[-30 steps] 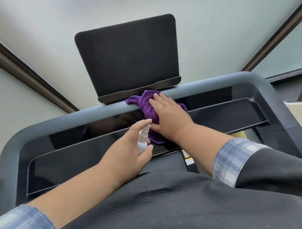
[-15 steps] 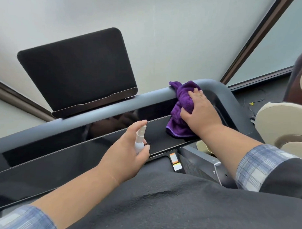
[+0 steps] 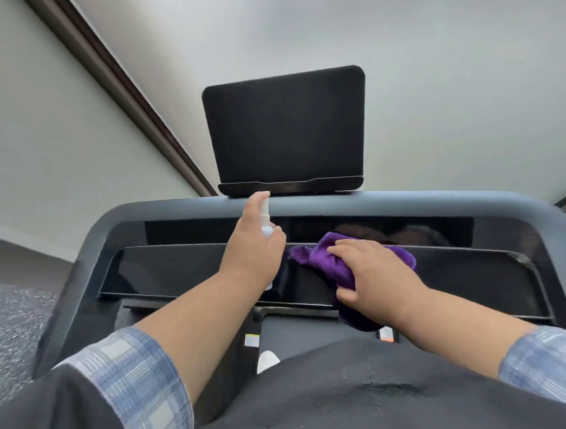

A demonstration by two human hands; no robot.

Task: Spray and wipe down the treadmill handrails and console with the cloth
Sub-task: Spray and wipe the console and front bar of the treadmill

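left hand [image 3: 252, 250] raised, fingers wrapped round small spray bottle [image 3: 265, 222], forefinger on its top | right hand [image 3: 372, 273] palm-down, fingers pressing purple cloth [image 3: 325, 261] on glossy console [image 3: 181, 269] | grey handrail [image 3: 419, 204] beyond, tablet holder [image 3: 286, 130] above

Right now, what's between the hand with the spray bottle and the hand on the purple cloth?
In the head view, only bare glossy black console shows between the left hand gripping the spray bottle and the right hand pressing the purple cloth.

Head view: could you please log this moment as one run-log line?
left hand: holds spray bottle | right hand: presses purple cloth on console | handrail: untouched
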